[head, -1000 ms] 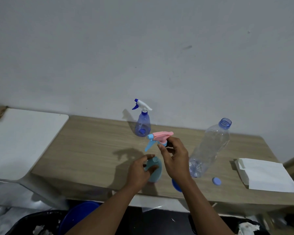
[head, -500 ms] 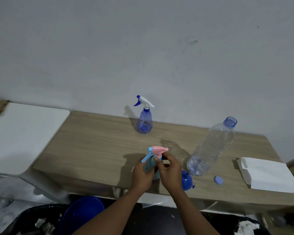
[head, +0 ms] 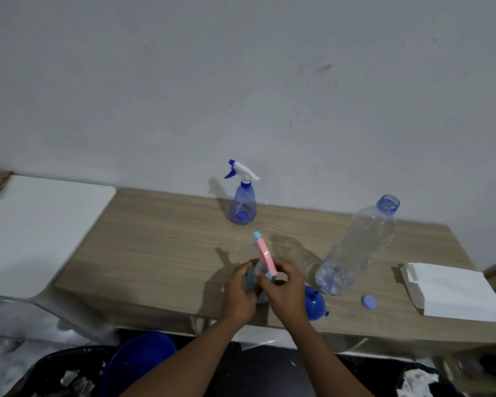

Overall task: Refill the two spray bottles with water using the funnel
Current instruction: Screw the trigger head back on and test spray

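Note:
A teal spray bottle (head: 251, 279) stands at the near edge of the wooden table (head: 161, 250). My left hand (head: 239, 293) grips its body. My right hand (head: 281, 287) grips the collar under its pink spray head (head: 265, 255), whose nozzle points away from me. A second spray bottle (head: 242, 207), blue with a white head, stands capped at the back by the wall. The blue funnel (head: 314, 306) lies mouth down just right of my right hand. A large clear water bottle (head: 358, 247) stands uncapped further right, nearly empty.
A blue bottle cap (head: 368, 302) lies near the water bottle's base. A white paper bag (head: 453, 290) lies at the table's right end. A white tabletop (head: 32, 227) adjoins on the left. Below the front edge stand a blue bucket (head: 139, 359) and black bins with scraps (head: 66, 373).
The pink head came down onto the teal bottle and has since turned, its nozzle swinging from pointing left to pointing away. Both hands closed in around the bottle.

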Motion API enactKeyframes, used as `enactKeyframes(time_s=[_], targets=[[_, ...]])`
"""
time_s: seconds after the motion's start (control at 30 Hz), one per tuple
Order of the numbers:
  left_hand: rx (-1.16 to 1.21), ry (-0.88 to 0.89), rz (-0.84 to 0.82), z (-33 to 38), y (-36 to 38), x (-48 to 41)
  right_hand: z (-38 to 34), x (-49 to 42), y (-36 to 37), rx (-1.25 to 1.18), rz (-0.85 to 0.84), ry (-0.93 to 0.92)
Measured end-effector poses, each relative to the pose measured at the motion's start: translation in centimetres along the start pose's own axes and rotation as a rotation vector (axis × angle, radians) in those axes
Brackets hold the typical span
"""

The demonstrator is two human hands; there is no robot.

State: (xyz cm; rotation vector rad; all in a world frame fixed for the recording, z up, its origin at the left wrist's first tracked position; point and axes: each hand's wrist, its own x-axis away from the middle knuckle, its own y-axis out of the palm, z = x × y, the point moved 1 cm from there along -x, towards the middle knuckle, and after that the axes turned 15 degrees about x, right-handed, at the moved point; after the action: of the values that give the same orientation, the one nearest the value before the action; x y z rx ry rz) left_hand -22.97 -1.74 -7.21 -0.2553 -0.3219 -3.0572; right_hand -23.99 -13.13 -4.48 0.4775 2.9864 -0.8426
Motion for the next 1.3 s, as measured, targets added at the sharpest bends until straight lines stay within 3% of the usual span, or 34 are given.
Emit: enactKeyframes(time_s=[0.1,0.33,0.5,0.7,0.87,1.03,1.2,1.3], targets=[[-0.040,-0.001,0.008,0.1,0.0,0.0,0.1,0.1,-0.6,-0.042,0.011,0.059],[-0.017,0.032,0.016,0.3,0.2,0.2,-0.5,0.0,0.2,0.057,0.041,0.000],[-0.024,0.020,0.018,0.4,0.2,0.2,-0.7,0.3,0.6,-0.047,0.089,0.113],[-0.001,0.022,0.027,0.2,0.3,0.0,-0.7,0.4,1.4,0.015,0.107,0.065],[0.239,-0.110,0.064,0.3,0.6,-0.1,-0.8,0.5,2.4,-0.055,0.139,0.164],[0.171,-0.094,0.089,0.4,0.8,-0.2,-0.4,0.2,2.3,-0.010,0.099,0.109],[0.130,-0.064,0.041,1.1,0.5,-0.1,-0.7,-0.9,1.8,-0.064,0.060,0.216],[0.040,0.001,-0.010,1.3,0.2,-0.2,-0.2,-1.0,1.3,-0.002,0.007,0.128]])
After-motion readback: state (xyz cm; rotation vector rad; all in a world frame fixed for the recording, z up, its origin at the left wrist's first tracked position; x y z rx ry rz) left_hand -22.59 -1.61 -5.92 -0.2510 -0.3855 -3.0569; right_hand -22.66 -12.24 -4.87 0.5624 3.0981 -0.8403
